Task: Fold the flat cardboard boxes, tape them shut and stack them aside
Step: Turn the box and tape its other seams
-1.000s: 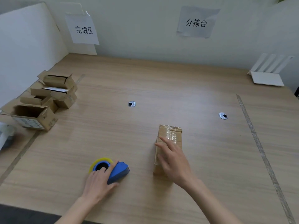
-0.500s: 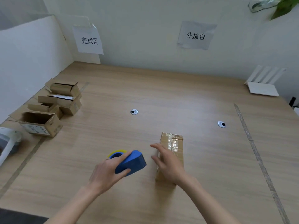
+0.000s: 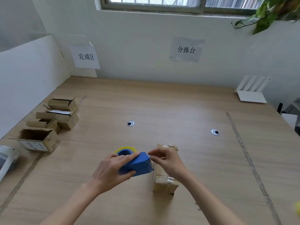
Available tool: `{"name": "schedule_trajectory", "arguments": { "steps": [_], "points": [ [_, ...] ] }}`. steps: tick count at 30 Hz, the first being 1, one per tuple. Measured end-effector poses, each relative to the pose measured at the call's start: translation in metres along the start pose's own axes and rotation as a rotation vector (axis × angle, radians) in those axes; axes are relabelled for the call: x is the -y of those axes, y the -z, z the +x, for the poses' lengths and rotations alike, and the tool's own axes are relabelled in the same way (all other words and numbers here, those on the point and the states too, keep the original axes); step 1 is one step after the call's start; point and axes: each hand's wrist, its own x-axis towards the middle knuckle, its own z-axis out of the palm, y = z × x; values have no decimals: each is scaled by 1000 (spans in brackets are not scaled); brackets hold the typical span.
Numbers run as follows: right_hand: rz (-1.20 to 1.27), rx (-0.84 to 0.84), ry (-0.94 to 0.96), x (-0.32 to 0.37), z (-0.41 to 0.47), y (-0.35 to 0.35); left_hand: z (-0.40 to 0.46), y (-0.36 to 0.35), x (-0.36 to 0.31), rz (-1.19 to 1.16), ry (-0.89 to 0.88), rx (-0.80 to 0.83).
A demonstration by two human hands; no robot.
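- Fingers of my left hand were curled around the blue tape dispenser, with the thumb under it, and held it above the table, just beside the box.
- My right hand was at the front edge of the dispenser; thumb and forefinger were pinched there, I judge on the free end of the tape, but the tape itself was too thin to see.
- Both forearms came in from the near edge and met over the middle of the table.
- One cardboard box lay under my right hand, folded, with shiny tape already across its near and far ends; I judge it wanted one more strip.
- Four other boxes stood at the left side of the table, below the sign, with their flaps open, so as far as I could see not taped.
- So I judge the task was not far along: no box was stacked as finished.
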Motion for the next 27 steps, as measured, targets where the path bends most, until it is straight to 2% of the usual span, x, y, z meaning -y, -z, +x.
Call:
{"name": "schedule_trajectory", "arguments": {
  "steps": [14,19,22,27],
  "points": [
    [28,-231,-57,-23,-40,34,18,6,-3,10,17,151],
    [20,-314,-167,-41,-64,52,21,-1,-2,47,21,228],
    [-31,-302,-215,-54,-77,62,11,-4,9,49,72,248],
    [10,-338,-322,-79,-103,48,6,-22,5,75,35,289]
  ]
}}
